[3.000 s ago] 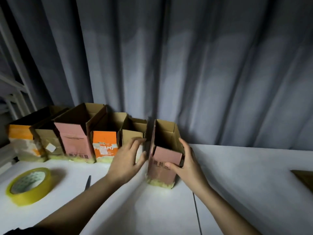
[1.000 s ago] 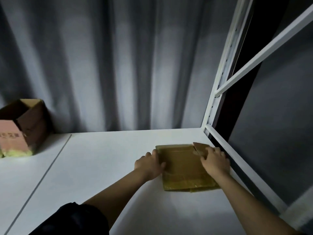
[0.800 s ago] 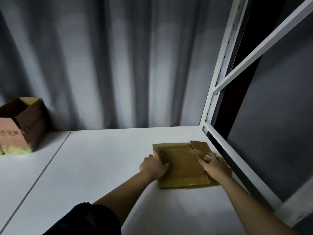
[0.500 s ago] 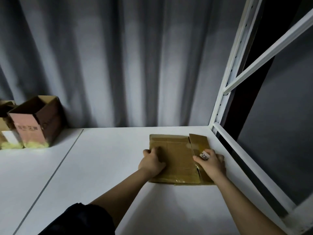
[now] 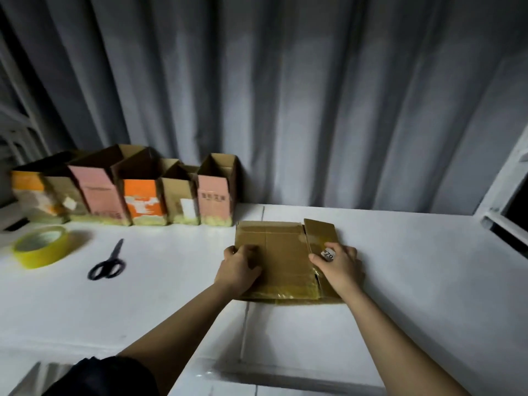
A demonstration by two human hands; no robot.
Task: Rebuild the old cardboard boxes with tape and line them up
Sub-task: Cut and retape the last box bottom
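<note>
flat cardboard box; brown, glossy-taped; left hand, right hand gripping edges

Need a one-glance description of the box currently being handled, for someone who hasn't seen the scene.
On the white table, find the row of upright open boxes against the grey curtain. Just right of that row and nearer the camera lies the flattened cardboard box, with the left hand and right hand on it. It is the only box lying flat, plain brown.
</note>
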